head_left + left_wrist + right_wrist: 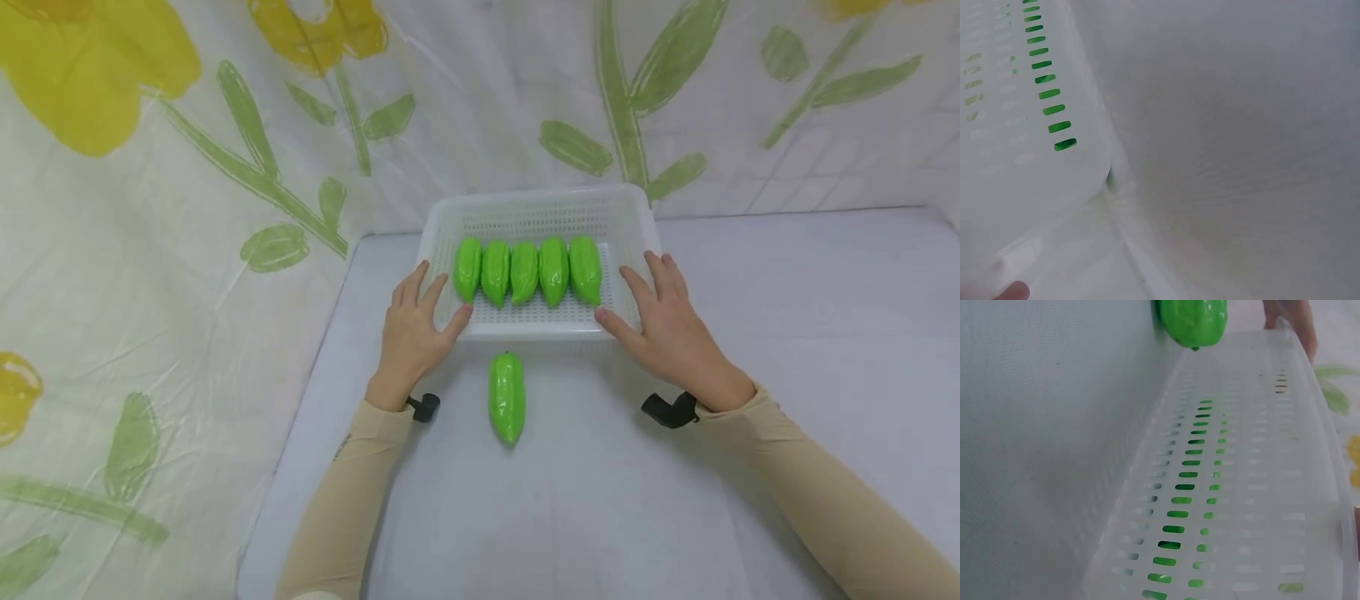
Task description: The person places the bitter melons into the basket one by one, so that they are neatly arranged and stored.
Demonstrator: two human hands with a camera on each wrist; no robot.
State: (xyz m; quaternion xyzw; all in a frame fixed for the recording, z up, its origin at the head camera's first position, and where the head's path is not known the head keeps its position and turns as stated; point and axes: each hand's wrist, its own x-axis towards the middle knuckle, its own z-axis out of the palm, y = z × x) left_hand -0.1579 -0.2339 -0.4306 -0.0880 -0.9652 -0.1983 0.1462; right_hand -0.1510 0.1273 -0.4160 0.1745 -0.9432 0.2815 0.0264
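A white perforated plastic basket [534, 332] stands on the table and holds several glossy green star fruits [523, 271], side by side in a row. One more star fruit [507, 398] lies on the table just in front of it, tip toward the person. At the basket's left front corner is my left hand [415, 333], fingers spread along the side rim and thumb by the front rim. My right hand [667, 329] mirrors it at the right front corner, fingers extended. In the right wrist view the basket's slotted front wall [1210, 487] fills the middle, with the loose fruit's end above.
A pale cloth covers the table [600, 500]. Behind and left hangs a white curtain [480, 100] printed with yellow flowers and green leaves, close to the basket's back rim. Black wrist devices [670, 410] sit at both cuffs.
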